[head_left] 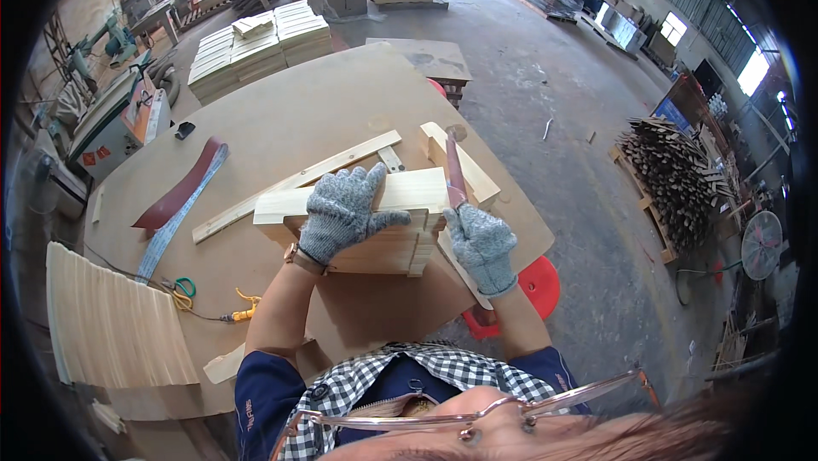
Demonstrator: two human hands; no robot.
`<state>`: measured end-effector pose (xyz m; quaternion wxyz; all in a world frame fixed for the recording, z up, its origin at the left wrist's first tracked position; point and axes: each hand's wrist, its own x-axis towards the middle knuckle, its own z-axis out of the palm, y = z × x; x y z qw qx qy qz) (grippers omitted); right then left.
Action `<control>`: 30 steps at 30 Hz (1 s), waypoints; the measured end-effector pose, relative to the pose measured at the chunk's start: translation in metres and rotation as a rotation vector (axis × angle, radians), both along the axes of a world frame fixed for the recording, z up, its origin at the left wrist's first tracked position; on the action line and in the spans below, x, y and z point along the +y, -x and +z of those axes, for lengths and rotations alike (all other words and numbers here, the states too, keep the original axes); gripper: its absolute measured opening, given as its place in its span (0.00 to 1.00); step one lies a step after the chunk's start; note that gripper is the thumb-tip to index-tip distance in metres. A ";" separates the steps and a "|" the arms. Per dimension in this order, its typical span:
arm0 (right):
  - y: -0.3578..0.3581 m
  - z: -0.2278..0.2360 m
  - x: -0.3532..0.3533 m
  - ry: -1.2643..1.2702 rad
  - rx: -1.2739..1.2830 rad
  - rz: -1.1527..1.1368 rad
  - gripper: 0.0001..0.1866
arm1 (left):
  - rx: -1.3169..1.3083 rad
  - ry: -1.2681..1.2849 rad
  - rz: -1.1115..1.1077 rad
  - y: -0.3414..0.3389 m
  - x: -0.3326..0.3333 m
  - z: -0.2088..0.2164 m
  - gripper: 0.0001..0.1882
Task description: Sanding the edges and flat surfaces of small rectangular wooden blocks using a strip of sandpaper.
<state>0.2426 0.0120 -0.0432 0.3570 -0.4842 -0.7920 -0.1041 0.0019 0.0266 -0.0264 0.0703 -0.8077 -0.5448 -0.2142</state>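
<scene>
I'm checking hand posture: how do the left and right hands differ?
The left hand spreads its fingers over the wooden pieces; the right hand grips a reddish-brown strip. The left hand has a watch at its wrist; the right hand shows none. Both wear gray gloves.

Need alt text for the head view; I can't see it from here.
A gray-gloved left hand lies spread on stacked pale wooden pieces on a tan table; the gloved right hand, at their right end, appears to grip a reddish-brown strip. A wider, curved belt lies farther left.
</scene>
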 end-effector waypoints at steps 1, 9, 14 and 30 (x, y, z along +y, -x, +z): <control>0.002 0.000 0.007 -0.015 0.069 0.023 0.07 | 0.000 -0.001 0.004 0.002 -0.001 0.003 0.39; 0.020 0.017 0.089 -0.170 -0.135 0.116 0.08 | 0.017 -0.026 -0.031 0.003 -0.003 -0.003 0.41; 0.027 0.019 0.089 0.008 -0.056 0.191 0.07 | 0.013 0.036 -0.006 0.003 -0.012 0.010 0.40; 0.023 0.029 0.075 0.091 -0.016 0.179 0.06 | -0.036 -0.064 -0.014 0.002 -0.012 0.004 0.39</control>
